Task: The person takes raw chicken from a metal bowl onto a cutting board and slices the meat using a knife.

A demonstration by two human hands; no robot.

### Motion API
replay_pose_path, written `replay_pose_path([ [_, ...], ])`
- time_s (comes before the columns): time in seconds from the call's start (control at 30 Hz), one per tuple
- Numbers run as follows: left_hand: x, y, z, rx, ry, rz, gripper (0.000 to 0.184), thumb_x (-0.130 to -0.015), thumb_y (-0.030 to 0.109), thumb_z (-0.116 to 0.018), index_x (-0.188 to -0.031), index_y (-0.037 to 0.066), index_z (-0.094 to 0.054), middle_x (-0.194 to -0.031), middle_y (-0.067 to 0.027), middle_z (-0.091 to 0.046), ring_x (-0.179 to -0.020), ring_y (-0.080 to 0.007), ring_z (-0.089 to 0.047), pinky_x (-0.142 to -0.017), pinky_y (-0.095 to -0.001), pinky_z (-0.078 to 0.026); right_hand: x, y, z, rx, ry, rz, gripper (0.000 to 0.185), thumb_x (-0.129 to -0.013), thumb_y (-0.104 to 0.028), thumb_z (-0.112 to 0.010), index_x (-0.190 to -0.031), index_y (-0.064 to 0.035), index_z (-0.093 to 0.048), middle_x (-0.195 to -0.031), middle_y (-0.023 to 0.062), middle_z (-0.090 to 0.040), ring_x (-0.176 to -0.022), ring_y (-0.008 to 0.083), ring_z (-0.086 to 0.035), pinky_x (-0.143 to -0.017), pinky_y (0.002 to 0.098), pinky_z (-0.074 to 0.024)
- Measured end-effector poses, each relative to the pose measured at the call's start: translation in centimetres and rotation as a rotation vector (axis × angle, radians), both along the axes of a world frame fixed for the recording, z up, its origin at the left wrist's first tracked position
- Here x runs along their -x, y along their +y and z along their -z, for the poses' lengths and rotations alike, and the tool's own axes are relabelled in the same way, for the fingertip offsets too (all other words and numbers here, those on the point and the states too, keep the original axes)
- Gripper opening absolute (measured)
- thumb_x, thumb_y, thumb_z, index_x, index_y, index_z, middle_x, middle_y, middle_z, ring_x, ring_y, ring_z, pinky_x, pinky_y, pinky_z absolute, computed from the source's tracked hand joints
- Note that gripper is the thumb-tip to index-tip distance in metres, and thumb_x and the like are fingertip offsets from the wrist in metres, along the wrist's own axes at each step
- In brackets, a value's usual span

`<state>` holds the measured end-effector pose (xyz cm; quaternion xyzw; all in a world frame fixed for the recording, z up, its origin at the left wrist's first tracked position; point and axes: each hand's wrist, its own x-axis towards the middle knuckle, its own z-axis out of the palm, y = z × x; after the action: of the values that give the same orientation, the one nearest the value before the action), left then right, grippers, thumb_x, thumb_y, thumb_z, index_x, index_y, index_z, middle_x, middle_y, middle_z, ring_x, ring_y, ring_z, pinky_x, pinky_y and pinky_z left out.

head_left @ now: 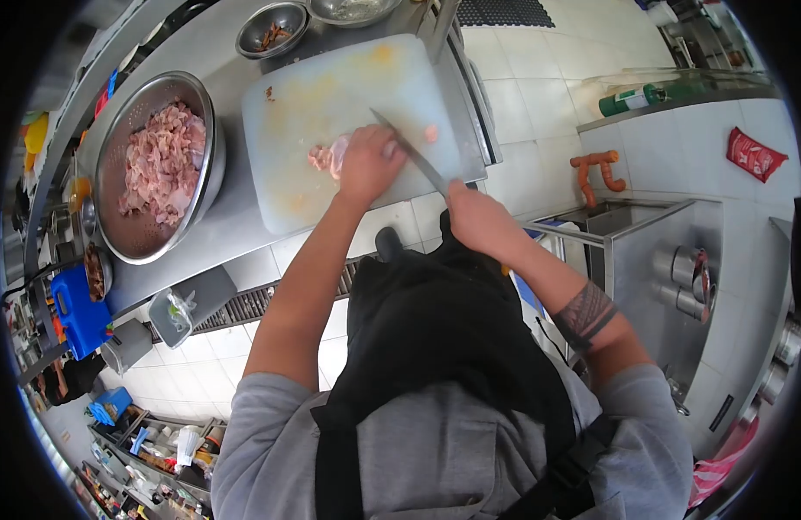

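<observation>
A white cutting board (288, 100) lies on the steel counter, smeared with yellowish stains. On it, the fingers of my left hand (370, 165) are curled over a piece of raw chicken (327, 159), which shows at the hand's left side. My right hand (478, 215) grips a knife (426, 169) by its handle. The blade slants up and to the left, close beside my left fingertips; whether it touches the meat is hidden. A small pink scrap of meat (431, 133) sits on the board right of the blade.
Left of the board stands a large steel colander (211, 165) heaped with cut raw chicken (165, 165). Two steel bowls (273, 30) are behind the board, one holding brownish pieces. A grey bin (205, 293) is under the counter's front edge. Steel sinks (651, 251) stand at right.
</observation>
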<state>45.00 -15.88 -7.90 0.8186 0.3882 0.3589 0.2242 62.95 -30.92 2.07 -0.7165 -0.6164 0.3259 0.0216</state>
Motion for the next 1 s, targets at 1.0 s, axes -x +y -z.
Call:
replay_pose_path([
  [1.0, 2.3, -1.1, 0.6, 0.025, -0.045, -0.029, 0.026, -0.080, 0.012, -0.077, -0.105, 0.005, -0.072, -0.111, -0.0112, -0.071, -0.111, -0.0343, -0.065, -0.098, -0.0449, -0.053, 0.6, -3.1, -6.2, 0.094, -0.116, -0.006, 0.021, -0.107, -0.020, -0.051, -0.110, 0.0009, -0.054, -0.089, 0.0277, -0.073, -0.088, 0.0498, -0.072, -0.079, 0.0620, -0.0542],
])
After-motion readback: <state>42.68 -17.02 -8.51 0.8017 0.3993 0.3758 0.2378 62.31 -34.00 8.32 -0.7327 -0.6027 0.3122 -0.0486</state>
